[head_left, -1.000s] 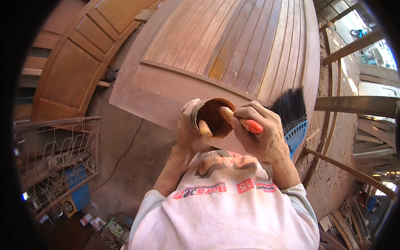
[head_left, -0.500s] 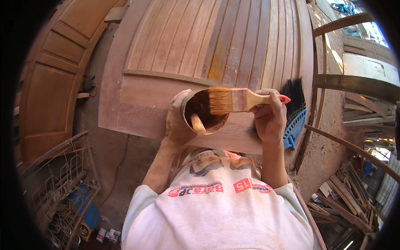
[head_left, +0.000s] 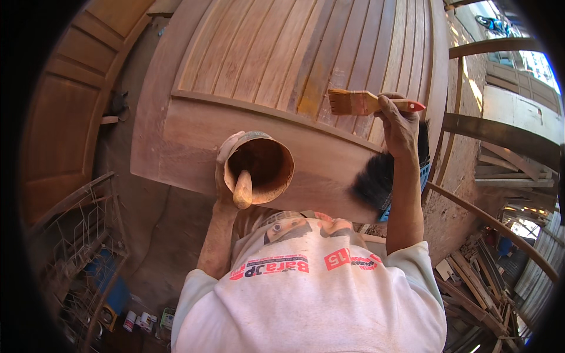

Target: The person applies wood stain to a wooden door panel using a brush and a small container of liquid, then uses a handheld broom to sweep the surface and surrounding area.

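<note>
My left hand (head_left: 225,154) is closed round the side of a round can (head_left: 283,176), its mouth tipped up toward me. A wooden stick or handle (head_left: 243,191) leans on the can's near rim, its lower end in the dark inside. My right hand (head_left: 400,126) grips a flat paintbrush (head_left: 368,105) by its red-tipped handle. The brush's bristles point left, above a wooden door panel (head_left: 247,126) lying before me. Part of the panel's vertical boards looks darker, with a yellowish patch (head_left: 312,97). Whether the bristles touch the boards I cannot tell.
A black-bristled broom head with a blue base (head_left: 375,182) lies at the panel's near right edge, partly behind my right forearm. Another panelled door (head_left: 70,94) stands at left. A wire rack (head_left: 76,253) is at lower left, and scrap wood (head_left: 477,282) is piled at lower right.
My right hand has carried the brush from over the can's mouth up and to the right, over the boards. The can has shifted slightly left, and its stick now shows more.
</note>
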`<state>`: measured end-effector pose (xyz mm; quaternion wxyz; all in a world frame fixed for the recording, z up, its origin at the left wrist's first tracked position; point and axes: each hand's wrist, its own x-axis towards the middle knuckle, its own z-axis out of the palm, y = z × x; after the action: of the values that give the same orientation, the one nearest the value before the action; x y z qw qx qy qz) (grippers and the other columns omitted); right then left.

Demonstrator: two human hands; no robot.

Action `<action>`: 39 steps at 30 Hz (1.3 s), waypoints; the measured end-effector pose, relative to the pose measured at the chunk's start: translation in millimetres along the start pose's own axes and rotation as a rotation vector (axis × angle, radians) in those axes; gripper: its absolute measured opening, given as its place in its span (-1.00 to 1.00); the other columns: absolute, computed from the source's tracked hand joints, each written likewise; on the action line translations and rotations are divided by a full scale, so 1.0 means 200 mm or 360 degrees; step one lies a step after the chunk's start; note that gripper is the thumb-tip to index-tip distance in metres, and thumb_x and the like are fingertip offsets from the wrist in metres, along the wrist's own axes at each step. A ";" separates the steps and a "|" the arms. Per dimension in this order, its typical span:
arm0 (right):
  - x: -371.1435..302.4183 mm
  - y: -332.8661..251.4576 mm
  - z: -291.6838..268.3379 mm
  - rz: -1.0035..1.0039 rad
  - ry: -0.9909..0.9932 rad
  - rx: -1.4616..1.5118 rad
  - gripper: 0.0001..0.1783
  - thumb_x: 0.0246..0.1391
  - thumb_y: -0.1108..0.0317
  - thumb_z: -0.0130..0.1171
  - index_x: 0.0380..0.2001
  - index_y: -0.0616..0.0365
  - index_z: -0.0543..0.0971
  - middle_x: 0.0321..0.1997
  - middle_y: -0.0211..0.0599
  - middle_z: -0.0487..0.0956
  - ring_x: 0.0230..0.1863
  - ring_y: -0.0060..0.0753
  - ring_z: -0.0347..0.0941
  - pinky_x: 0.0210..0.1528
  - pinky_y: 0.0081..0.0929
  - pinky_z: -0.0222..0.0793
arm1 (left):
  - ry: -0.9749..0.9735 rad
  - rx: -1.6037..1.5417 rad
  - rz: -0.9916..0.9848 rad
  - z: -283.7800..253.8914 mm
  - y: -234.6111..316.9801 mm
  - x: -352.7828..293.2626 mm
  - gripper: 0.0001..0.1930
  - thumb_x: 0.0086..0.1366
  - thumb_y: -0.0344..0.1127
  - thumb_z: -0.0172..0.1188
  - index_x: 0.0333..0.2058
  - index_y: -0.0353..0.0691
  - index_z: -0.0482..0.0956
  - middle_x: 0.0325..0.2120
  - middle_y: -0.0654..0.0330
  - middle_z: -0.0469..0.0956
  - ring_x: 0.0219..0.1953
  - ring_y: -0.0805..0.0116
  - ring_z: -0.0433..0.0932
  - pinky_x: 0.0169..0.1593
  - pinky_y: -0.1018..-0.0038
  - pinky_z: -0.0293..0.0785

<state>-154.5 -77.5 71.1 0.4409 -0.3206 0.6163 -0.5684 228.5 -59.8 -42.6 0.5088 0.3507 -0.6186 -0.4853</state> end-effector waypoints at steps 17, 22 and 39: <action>0.28 -0.07 0.16 -0.0342 -0.0303 -0.1222 -0.76 0.32 0.24 0.37 -0.18 0.22 0.72 -0.35 -0.41 0.70 -0.27 -0.61 0.59 -0.21 -0.48 0.54 | 0.0017 0.0103 -0.0005 0.01 0.03 0.03 -0.38 0.45 -0.13 0.25 0.35 -0.26 0.30 0.28 -0.11 0.43 0.30 -0.04 0.46 0.36 0.06 0.42; 0.23 -0.11 0.16 -0.0158 -0.0665 -0.1191 -0.71 0.32 0.19 0.37 -0.16 0.24 0.71 -0.32 -0.35 0.71 -0.29 -0.55 0.61 -0.20 -0.47 0.55 | 0.0016 0.0194 0.0004 0.01 0.04 0.04 -0.36 0.43 -0.11 0.25 0.35 -0.27 0.29 0.26 -0.14 0.44 0.27 -0.07 0.49 0.35 0.05 0.43; 0.32 -0.08 0.21 -0.0901 -0.0591 -0.1624 -0.80 0.23 0.27 0.45 -0.20 0.14 0.72 -0.21 -0.25 0.69 -0.22 -0.25 0.64 -0.12 -0.30 0.56 | 0.0024 0.0283 -0.0045 0.02 0.06 0.06 -0.34 0.41 -0.08 0.23 0.34 -0.32 0.28 0.24 -0.18 0.45 0.24 -0.10 0.51 0.32 0.03 0.45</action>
<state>-143.8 -155.7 77.2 0.1636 -0.7363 0.6145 -0.2314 223.3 -65.7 -27.6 0.4733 0.4068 -0.6504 -0.4330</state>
